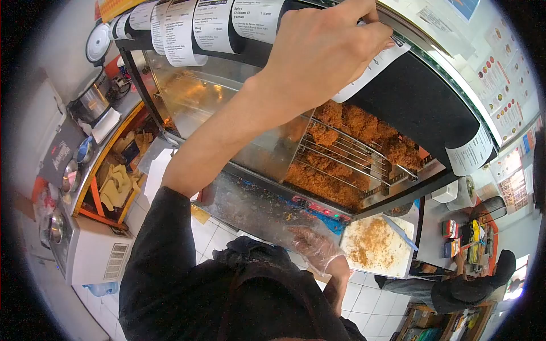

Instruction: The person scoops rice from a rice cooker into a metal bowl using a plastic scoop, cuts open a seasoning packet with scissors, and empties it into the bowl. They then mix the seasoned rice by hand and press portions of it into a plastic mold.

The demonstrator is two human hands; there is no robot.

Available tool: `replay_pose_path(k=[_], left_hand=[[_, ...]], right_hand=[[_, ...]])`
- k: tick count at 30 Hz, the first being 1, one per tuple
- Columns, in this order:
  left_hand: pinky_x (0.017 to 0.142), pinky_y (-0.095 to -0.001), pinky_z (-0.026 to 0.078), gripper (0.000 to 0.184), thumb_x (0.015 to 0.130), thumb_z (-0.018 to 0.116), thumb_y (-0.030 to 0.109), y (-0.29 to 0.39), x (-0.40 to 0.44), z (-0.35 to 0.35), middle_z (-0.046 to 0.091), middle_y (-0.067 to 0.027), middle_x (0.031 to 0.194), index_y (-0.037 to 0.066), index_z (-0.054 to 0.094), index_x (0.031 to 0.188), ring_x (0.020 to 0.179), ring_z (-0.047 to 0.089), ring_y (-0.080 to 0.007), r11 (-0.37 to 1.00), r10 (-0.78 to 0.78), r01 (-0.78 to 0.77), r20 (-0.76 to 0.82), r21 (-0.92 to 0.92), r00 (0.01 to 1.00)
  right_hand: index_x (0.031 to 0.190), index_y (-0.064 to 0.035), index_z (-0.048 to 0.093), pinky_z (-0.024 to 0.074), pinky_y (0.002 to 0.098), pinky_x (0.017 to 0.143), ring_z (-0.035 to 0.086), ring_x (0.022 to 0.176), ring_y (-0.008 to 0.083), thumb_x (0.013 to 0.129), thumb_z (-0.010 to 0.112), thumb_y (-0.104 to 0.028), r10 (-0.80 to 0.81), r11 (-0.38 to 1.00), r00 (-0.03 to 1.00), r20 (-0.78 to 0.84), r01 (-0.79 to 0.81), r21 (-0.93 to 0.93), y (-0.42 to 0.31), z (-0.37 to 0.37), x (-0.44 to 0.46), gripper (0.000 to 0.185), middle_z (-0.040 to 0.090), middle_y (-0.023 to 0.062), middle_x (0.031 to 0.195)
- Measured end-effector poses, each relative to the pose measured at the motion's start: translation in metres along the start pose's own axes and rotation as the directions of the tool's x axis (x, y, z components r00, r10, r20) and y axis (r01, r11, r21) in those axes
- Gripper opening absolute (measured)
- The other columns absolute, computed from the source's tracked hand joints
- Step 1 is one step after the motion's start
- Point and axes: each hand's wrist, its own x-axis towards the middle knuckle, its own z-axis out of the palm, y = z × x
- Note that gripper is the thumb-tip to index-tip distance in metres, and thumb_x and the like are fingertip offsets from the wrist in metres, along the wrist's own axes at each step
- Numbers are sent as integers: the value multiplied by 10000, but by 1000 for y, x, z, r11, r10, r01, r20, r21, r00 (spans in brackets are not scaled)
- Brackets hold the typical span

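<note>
My left hand [333,48] reaches across the top of a glass food warmer, its fingertips closed on the upper edge of a white order receipt [364,77]. That slip hangs over the black top panel, partly covered by the hand. Lower down, my right hand [313,247] wears a clear plastic glove. It hovers by the warmer's front ledge [256,210], fingers loosely extended, with nothing visible in them. Behind the open part of the glass, breaded fried chicken pieces [364,125] lie on and under a wire rack [341,150].
More receipts [213,25] hang along the warmer's top, and another [472,153] at its right end. A white cutting board [378,244] with crumbs holds a blue-handled knife [401,233]. A steel pot [91,96] stands at left. Another person [466,287] is at the far right.
</note>
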Motion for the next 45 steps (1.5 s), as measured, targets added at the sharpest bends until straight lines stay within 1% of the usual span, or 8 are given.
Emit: replay_pose_path(k=[9, 11, 27, 30, 36, 39, 42, 45], left_hand=[[538, -319, 473, 97, 820, 753, 111, 2, 7, 13, 618, -70, 745, 23, 714, 835, 614, 619, -236, 996, -4, -15, -217, -85, 976], [557, -327, 475, 103, 811, 765, 116, 1, 9, 12, 634, -77, 732, 22, 723, 818, 620, 623, -243, 993, 69, -94, -283, -75, 957], [556, -330, 468, 110, 807, 768, 134, 4, 14, 8, 641, -76, 715, 30, 735, 798, 619, 616, -242, 998, 35, -48, -232, -51, 972], [561, -328, 479, 114, 815, 762, 136, 4, 13, 7, 642, -75, 723, 26, 735, 803, 623, 621, -238, 1000, 9, -12, -184, -17, 983], [573, -312, 505, 135, 858, 728, 150, 5, 10, 2, 655, -68, 802, 17, 736, 832, 635, 636, -231, 989, 119, -134, -190, -67, 975], [568, -313, 508, 155, 879, 712, 165, 8, 8, -3, 664, -76, 846, 13, 735, 855, 636, 641, -229, 995, 33, -37, -51, -97, 998], [560, -315, 513, 185, 895, 704, 195, 14, 4, -7, 667, -87, 866, 14, 733, 876, 638, 647, -219, 999, 37, -39, -41, -35, 998], [548, -296, 512, 225, 901, 705, 242, 19, -9, -12, 667, -88, 883, 19, 736, 897, 636, 651, -200, 990, 19, -35, -122, -138, 992]], right_hand=[[1298, -166, 622, 534, 381, 895, 681, 1024, 290, 979, 604, -267, -36, 995, 998, -49, 31, -93, 11, 8, -6, 335, 659, 96, 1236], [1295, -170, 624, 533, 383, 886, 683, 1029, 285, 975, 610, -260, 27, 1000, 999, -22, -26, 14, 3, 4, -8, 332, 664, 86, 1231], [1290, -122, 619, 533, 372, 896, 676, 1053, 287, 979, 610, -252, -188, 982, 978, -94, 190, 20, 19, 11, -9, 337, 666, 120, 1224], [1291, -126, 621, 530, 368, 920, 670, 1071, 281, 978, 609, -250, -36, 997, 999, -35, 39, 64, 5, 5, -14, 336, 659, 111, 1244], [1294, -135, 622, 527, 371, 923, 661, 1093, 268, 981, 603, -252, -60, 998, 997, -53, 61, 10, 6, 5, -16, 335, 646, 85, 1275], [1360, -180, 568, 455, 428, 1046, 563, 1229, 354, 1021, 503, -379, -28, 999, 997, 68, 25, 46, 10, 4, -13, 398, 566, 121, 1380], [1358, -174, 571, 475, 428, 1017, 587, 1194, 351, 1020, 516, -352, -42, 999, 997, 59, 42, 1, 9, 6, -13, 385, 601, 120, 1333], [1296, -138, 629, 523, 354, 875, 673, 1058, 232, 984, 605, -281, -25, 995, 999, 42, 21, 92, 5, 5, -16, 344, 686, 96, 1186]])
